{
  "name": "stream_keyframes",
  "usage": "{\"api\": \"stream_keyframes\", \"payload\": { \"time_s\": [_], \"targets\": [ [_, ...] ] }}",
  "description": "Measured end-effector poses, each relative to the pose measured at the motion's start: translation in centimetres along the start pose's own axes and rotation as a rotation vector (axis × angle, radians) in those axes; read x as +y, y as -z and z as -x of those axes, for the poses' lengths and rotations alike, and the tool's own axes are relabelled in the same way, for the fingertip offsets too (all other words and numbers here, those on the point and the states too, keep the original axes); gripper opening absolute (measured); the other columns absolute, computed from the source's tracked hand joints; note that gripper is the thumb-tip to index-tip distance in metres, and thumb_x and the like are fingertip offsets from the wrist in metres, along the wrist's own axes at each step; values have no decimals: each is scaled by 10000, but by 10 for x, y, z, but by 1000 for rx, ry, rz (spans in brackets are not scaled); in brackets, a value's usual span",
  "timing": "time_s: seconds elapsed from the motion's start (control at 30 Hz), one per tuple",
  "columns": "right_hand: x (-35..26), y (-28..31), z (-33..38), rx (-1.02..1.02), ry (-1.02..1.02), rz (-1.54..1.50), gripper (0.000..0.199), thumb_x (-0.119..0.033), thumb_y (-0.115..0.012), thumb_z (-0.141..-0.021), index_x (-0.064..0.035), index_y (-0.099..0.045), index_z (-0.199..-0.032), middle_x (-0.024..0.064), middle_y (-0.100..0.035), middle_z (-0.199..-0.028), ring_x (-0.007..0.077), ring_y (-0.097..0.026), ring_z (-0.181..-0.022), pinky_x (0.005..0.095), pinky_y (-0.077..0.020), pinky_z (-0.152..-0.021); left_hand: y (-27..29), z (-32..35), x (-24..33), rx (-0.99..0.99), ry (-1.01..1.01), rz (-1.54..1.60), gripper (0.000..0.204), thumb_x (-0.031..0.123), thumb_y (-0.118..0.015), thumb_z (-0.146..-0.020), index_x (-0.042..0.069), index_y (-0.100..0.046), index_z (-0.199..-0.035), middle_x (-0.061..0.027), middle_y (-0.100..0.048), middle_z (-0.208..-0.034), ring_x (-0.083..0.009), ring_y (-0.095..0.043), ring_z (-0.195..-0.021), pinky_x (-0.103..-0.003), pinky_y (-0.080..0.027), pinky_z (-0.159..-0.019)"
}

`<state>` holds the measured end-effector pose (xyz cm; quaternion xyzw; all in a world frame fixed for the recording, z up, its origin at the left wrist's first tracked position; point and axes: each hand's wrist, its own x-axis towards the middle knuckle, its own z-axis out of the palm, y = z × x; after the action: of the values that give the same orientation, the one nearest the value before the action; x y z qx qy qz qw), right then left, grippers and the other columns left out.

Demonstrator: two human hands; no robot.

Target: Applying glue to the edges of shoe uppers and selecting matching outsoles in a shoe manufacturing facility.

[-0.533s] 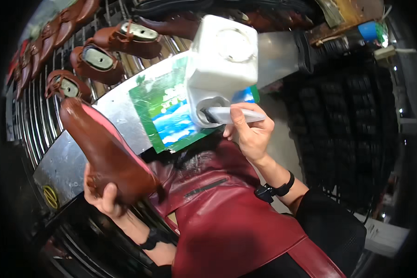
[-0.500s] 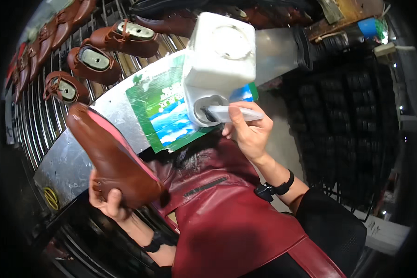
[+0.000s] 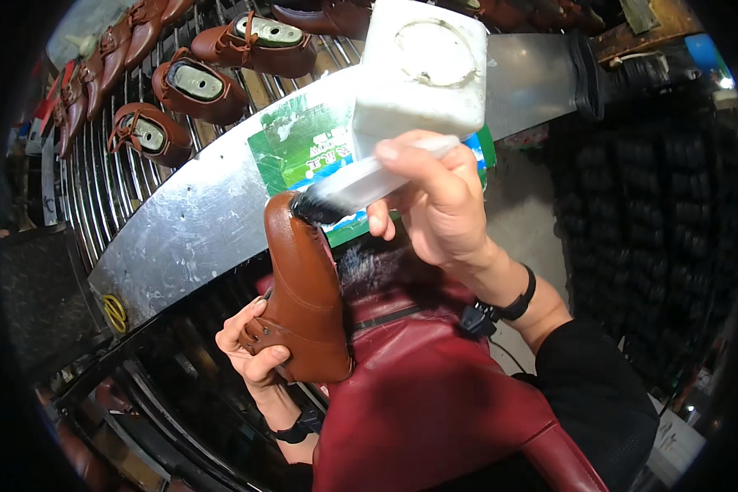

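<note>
A brown leather shoe upper (image 3: 303,287) is gripped by my left hand (image 3: 254,348) near its heel end, toe pointing away from me. Part of its pink underside shows along the right edge. My right hand (image 3: 443,201) is closed round the pale handle of a brush (image 3: 361,182). Its dark bristles touch the edge of the shoe near the toe, slightly blurred. Behind the brush stands a white plastic container (image 3: 422,74) with a round ring mark on top. It rests on a green and blue printed sheet (image 3: 279,156); its lower opening is hidden by my right hand.
Brown shoes on lasts, such as one lace-up (image 3: 197,86), stand on a metal bar rack (image 3: 78,193) at the far left. A curved metal worktop (image 3: 180,238) lies ahead, with a yellow coil (image 3: 115,313) at its left end. A red apron (image 3: 435,385) covers my lap.
The brush has left the white container's opening and now meets the shoe's toe edge. My left hand has brought the shoe rightward and turned it more upright. The view has shifted.
</note>
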<state>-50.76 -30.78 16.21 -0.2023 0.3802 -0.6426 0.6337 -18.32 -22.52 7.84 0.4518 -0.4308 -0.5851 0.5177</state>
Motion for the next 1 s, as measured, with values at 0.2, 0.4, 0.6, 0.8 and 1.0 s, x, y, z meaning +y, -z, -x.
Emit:
{"api": "stream_keyframes", "payload": {
  "time_s": [0.2,0.4,0.6,0.8,1.0],
  "targets": [
    [4,-1,20,-180,118,314,128,-67,-728,-936,53,-725,-890,126,-735,-813,110,-628,-555,252,-472,-490,-14,-11,15,10,85,150,691,189,-901,-655,-97,-719,-1258,-195,-774,-1123,-278,-756,-997,-383,-588,-953],
    [44,2,61,-280,307,432,98,1,-717,-922,100,-713,-921,224,-761,-947,184,-715,-789,315,-578,-719,-15,-29,6,-93,98,329,667,291,-808,-829,-151,-620,-1291,-216,-740,-1153,-282,-752,-1005,-394,-597,-953],
    [58,-8,98,-334,218,464,88,-18,-761,-888,63,-730,-901,150,-759,-877,152,-700,-706,298,-551,-635,-5,-36,1,-68,107,338,561,289,-751,-919,-109,-620,-1293,-188,-742,-1161,-253,-750,-998,-380,-599,-938],
    [36,-28,91,-504,351,526,76,-33,-796,-813,6,-739,-845,70,-731,-751,114,-666,-621,278,-500,-551,-7,-40,13,1,65,350,393,178,-645,-1011,-70,-630,-1316,-160,-746,-1178,-235,-753,-1000,-358,-608,-917],
    [24,-33,86,-626,400,708,154,24,-790,-799,90,-697,-903,223,-752,-876,232,-754,-747,313,-595,-654,-6,-43,24,41,60,354,359,166,-614,-1033,-55,-629,-1315,-152,-744,-1171,-222,-752,-986,-356,-612,-905]
  ]
}}
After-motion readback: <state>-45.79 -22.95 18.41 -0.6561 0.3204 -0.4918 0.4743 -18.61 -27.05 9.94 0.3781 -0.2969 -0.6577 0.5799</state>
